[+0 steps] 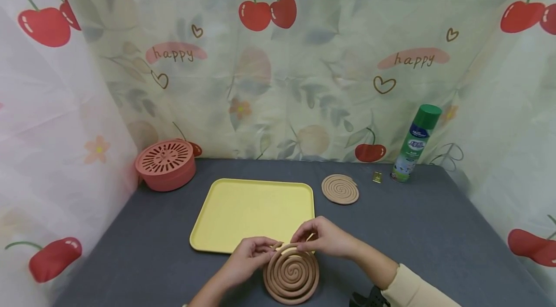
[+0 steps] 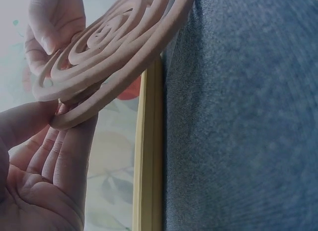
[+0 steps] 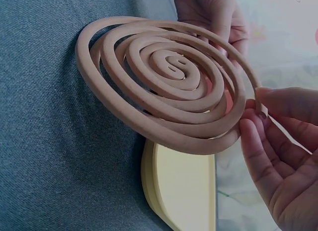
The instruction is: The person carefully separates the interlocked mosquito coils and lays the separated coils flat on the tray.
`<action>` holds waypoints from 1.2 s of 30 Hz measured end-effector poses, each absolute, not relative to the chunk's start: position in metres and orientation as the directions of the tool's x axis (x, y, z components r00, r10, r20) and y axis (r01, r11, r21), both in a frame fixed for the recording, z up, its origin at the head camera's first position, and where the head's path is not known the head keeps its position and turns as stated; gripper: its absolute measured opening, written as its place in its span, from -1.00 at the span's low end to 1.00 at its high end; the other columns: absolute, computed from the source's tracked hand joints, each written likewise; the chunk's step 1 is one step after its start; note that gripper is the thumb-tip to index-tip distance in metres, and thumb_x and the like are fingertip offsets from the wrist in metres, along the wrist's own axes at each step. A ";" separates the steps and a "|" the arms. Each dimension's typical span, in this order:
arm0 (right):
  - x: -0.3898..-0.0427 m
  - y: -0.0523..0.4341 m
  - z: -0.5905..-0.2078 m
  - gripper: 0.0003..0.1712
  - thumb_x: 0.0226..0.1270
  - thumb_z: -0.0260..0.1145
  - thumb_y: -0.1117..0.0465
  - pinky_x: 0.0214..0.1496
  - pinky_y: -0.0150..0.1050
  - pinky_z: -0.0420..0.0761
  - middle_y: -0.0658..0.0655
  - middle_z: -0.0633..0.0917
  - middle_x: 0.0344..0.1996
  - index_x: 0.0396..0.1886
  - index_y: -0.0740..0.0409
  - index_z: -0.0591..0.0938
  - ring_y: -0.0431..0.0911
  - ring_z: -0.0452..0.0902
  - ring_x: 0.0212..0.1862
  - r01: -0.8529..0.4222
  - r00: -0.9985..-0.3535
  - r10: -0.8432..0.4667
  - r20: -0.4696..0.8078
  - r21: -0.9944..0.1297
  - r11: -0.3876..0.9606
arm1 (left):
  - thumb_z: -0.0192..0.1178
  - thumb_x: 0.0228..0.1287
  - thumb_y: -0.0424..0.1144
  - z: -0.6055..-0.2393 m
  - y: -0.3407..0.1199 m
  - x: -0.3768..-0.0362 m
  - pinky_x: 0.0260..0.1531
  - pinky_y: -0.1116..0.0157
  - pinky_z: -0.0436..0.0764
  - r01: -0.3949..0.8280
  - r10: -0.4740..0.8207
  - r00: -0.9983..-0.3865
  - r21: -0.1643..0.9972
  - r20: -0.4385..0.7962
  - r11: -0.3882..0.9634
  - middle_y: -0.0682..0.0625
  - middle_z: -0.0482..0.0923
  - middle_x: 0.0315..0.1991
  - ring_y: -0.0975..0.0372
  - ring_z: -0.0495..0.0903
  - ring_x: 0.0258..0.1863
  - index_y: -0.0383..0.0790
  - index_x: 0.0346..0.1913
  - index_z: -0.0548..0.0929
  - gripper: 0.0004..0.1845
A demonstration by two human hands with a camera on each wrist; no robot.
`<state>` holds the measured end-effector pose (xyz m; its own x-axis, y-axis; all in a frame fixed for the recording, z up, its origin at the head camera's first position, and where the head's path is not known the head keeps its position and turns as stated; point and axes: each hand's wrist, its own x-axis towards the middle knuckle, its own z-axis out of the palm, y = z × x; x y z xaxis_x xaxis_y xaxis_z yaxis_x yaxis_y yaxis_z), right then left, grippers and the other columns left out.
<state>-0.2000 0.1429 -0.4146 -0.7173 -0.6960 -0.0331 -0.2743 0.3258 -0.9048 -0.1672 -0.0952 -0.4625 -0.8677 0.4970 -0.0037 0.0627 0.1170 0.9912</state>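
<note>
I've got the grey table [image 1: 434, 234] filling most of the head view, with a cherry-print curtain [image 1: 278, 56] hung round three sides of it. Just past my fingers lies a yellow tray [image 1: 243, 210], its near edge right under the fingertips. Further out and off to the left of my hands sits a red slotted holder [image 1: 165, 164]; out to the right stands a green spray can [image 1: 414, 145], and a little gold clip [image 1: 377, 177] lies just beside it.

The thing I'm actually working on is the coil [image 1: 291, 273], a tan spiral held up off the table, tilted, between both hands at its far rim. My left hand [image 1: 247, 258] pinches the rim from the left, thumb on top and fingers [image 2: 69, 151] lying straight underneath it. My right hand [image 1: 326, 238] pinches the outer tail end of the spiral between thumb and fingertips [image 3: 253, 136], fingers curled in narrow.

A second coil [image 1: 340, 189] lies flat on the table beyond my right fingers, just beside the tray's right corner.
</note>
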 end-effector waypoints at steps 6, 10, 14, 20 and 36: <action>-0.198 0.145 -0.411 -0.78 0.22 0.30 0.27 -0.22 -0.40 0.60 0.24 0.71 -0.28 -0.18 0.30 0.68 -0.30 0.59 -0.28 -0.275 -0.716 -0.696 -0.052 -0.896 0.350 | 0.13 0.27 -0.37 -0.462 -0.095 -0.167 -0.39 0.49 0.56 0.053 0.497 -0.868 0.991 -0.015 0.123 -0.28 0.64 -0.20 0.40 0.61 -0.36 -0.52 0.03 0.53 -0.67; -0.194 0.146 -0.408 -0.78 0.19 0.32 0.29 -0.25 -0.41 0.59 0.26 0.72 -0.30 -0.19 0.32 0.68 -0.30 0.58 -0.30 -0.281 -0.724 -0.688 -0.046 -0.891 0.355 | 0.13 0.25 -0.39 -0.462 -0.095 -0.167 -0.39 0.49 0.55 0.066 0.497 -0.868 0.990 -0.006 0.127 -0.27 0.64 -0.21 0.41 0.60 -0.37 -0.53 0.03 0.53 -0.67; -0.191 0.147 -0.409 -0.79 0.18 0.33 0.28 -0.31 -0.41 0.58 0.24 0.71 -0.35 -0.21 0.31 0.68 -0.31 0.56 -0.34 -0.297 -0.728 -0.684 -0.035 -0.884 0.361 | 0.13 0.24 -0.40 -0.464 -0.094 -0.167 -0.38 0.50 0.56 0.053 0.494 -0.869 0.991 -0.012 0.119 -0.28 0.64 -0.20 0.43 0.61 -0.36 -0.55 0.03 0.52 -0.66; -0.188 0.151 -0.416 -0.79 0.15 0.36 0.28 -0.32 -0.39 0.58 0.19 0.70 -0.40 -0.24 0.31 0.67 -0.35 0.55 -0.37 -0.312 -0.759 -0.651 -0.017 -0.868 0.387 | 0.13 0.23 -0.41 -0.464 -0.094 -0.166 -0.35 0.51 0.55 0.079 0.494 -0.870 0.988 0.004 0.130 -0.32 0.62 -0.19 0.44 0.61 -0.36 -0.56 0.02 0.51 -0.66; -0.174 0.169 -0.437 -0.77 0.14 0.35 0.30 -0.32 -0.43 0.57 0.28 0.69 -0.38 -0.25 0.39 0.65 -0.33 0.56 -0.40 -0.200 -0.814 -0.579 -0.045 -0.914 0.352 | 0.13 0.23 -0.41 -0.468 -0.094 -0.166 -0.35 0.51 0.56 0.082 0.495 -0.869 0.989 0.009 0.124 -0.33 0.62 -0.20 0.45 0.61 -0.36 -0.56 0.03 0.51 -0.66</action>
